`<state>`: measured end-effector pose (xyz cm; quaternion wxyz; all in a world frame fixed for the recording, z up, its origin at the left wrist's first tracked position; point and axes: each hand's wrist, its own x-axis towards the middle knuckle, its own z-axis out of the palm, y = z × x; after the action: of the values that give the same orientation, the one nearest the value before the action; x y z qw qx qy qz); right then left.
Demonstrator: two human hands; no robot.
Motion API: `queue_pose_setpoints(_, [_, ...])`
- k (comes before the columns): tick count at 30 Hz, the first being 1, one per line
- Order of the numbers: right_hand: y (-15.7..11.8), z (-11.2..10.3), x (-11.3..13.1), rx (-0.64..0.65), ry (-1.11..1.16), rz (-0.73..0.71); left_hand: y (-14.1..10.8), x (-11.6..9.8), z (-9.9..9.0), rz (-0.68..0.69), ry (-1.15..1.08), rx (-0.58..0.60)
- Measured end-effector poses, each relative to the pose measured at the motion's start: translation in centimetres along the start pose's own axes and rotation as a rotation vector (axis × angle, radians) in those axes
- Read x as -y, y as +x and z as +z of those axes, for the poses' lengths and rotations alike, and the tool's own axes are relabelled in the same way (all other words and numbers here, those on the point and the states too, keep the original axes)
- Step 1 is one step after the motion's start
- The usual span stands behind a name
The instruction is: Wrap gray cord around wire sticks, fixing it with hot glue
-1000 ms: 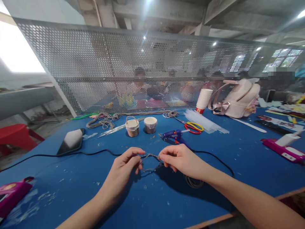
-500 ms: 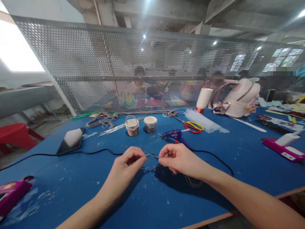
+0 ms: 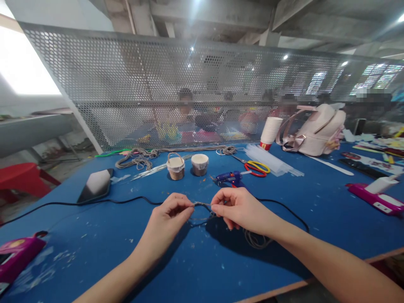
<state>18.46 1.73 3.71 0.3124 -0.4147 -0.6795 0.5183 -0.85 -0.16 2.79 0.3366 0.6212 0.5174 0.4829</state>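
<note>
My left hand (image 3: 172,212) pinches one end of a short stretch of thin grey cord (image 3: 202,204) between thumb and fingertips. Opposite it, my right hand (image 3: 236,210) pinches the same cord, its other fingers curled under. A loop of the cord hangs below the pinched stretch, just above the blue table. More cord lies in a loose coil (image 3: 257,240) below my right wrist. Beyond my hands stand two small cups with brown sides and whitish tops: one cup with an arched handle (image 3: 176,171), one cup without (image 3: 200,167).
A blue hot glue gun (image 3: 229,176) lies behind my right hand, near red-and-yellow scissors (image 3: 257,169) and clear glue sticks (image 3: 268,159). Stacked paper cups (image 3: 271,129) and a backpack (image 3: 318,132) stand farther back. A phone (image 3: 95,185) lies left; a black cable (image 3: 126,201) crosses the table.
My right hand has tilted slightly, and the cord loop below the pinched stretch has shifted. Both hands keep their pinch on the cord. The view has moved very slightly.
</note>
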Motion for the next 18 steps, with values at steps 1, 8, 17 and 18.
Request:
queue_pose_setpoints(1, [0.0,0.0,0.1,-0.008,-0.026,-0.023,0.0,-0.1,0.0,-0.004,-0.007,0.001])
queue_pose_setpoints(8, [0.3,-0.2,2.2,-0.014,-0.106,-0.04,-0.2,-0.7,-0.6,-0.036,-0.099,0.006])
queue_pose_setpoints(17, [0.6,0.2,3.3,0.072,0.07,0.119,-0.2,-1.2,-1.1,-0.007,-0.148,-0.063])
queue_pose_setpoints(18, [0.6,0.3,3.3,0.085,0.116,0.141,-0.2,-1.2,-1.1,-0.021,-0.161,-0.062])
